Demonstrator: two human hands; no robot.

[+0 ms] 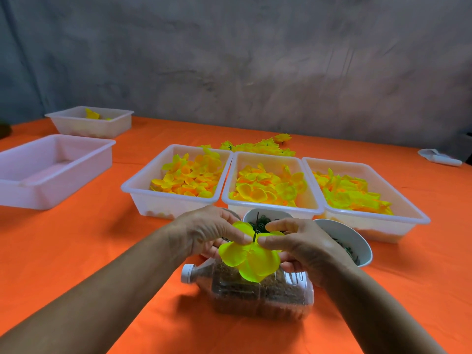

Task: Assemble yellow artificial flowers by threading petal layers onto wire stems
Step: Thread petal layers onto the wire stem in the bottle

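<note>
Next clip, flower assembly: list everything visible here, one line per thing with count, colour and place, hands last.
petal layer: one, bright yellow, pinched between both hands, threaded on the stem
wire stem: one, dark, poking up through the petal layer
petal trays: three, white, filled with yellow petals, side by side mid-table
other trays: two, white, far left; the farther one holds a few petals
finished flowers: small pile, yellow, behind the trays
bowls: two, white, holding dark pieces, beyond the hands
bottle: one, clear, white cap, lying below the hands
tablecloth: orange
left hand: pinches the layer
right hand: pinches the layer
</note>
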